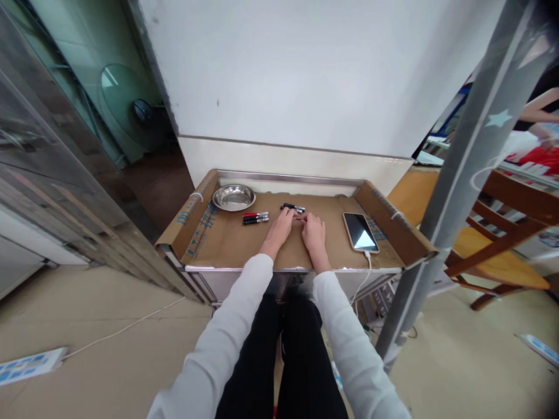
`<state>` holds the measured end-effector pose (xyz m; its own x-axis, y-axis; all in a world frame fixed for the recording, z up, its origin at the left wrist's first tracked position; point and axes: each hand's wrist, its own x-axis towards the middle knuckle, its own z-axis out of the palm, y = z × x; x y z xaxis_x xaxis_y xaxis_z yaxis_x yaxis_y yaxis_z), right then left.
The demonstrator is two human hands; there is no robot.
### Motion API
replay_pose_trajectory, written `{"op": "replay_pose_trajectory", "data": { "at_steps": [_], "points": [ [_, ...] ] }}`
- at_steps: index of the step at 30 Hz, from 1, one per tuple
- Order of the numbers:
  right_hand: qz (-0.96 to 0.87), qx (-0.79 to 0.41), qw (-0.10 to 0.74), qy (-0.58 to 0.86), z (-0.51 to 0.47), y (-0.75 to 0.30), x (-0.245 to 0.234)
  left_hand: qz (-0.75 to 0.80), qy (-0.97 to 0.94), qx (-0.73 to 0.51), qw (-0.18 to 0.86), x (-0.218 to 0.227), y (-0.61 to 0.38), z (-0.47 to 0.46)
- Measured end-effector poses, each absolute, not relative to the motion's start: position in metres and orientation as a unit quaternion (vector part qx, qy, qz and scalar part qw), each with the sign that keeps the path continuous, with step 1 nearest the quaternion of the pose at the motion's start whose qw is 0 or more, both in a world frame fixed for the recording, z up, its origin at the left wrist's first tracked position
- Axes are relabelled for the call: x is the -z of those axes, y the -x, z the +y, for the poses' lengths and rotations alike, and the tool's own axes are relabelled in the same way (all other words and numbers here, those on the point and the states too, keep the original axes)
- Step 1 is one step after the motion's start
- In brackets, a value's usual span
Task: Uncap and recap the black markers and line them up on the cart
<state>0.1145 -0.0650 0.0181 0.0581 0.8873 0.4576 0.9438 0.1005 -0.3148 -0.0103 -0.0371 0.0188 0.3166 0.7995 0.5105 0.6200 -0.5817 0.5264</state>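
My left hand (282, 226) and my right hand (313, 231) meet over the middle of the cardboard-covered table. Both have their fingers closed in a pinch. Between the fingertips shows a thin dark pen-like piece (300, 218), mostly hidden by the fingers. Just beyond the hands lie several black pens (293, 207) with pale ends. Left of my left hand, a red pen (255, 215) lies alongside black pens (255, 220) in a small row. Farther left, at the back corner, stands a round shallow steel dish (233, 198).
A phone (360, 232) with a white charging cable (367, 272) lies on the right. Folded cardboard walls (395, 221) edge the table's sides. A grey post (463, 174) and a wooden chair (502, 233) stand at right. Another person's arm (539, 107) shows beyond.
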Motion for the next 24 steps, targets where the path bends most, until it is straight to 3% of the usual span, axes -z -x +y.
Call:
{"op": "replay_pose_trajectory", "data": {
  "at_steps": [7, 15, 24],
  "points": [
    [-0.683, 0.032, 0.319, 0.656, -0.065, -0.117, -0.017, 0.396, -0.807, -0.41, 0.157, -0.022, 0.013, -0.039],
    [-0.714, -0.068, 0.4, 0.571, -0.061, -0.118, -0.014, 0.348, -0.803, -0.446, 0.185, -0.029, 0.016, -0.042],
    [-0.709, -0.053, 0.429, 0.557, -0.069, -0.119, -0.02, 0.372, -0.8, -0.422, 0.209, -0.03, 0.017, -0.049]
  ]
}}
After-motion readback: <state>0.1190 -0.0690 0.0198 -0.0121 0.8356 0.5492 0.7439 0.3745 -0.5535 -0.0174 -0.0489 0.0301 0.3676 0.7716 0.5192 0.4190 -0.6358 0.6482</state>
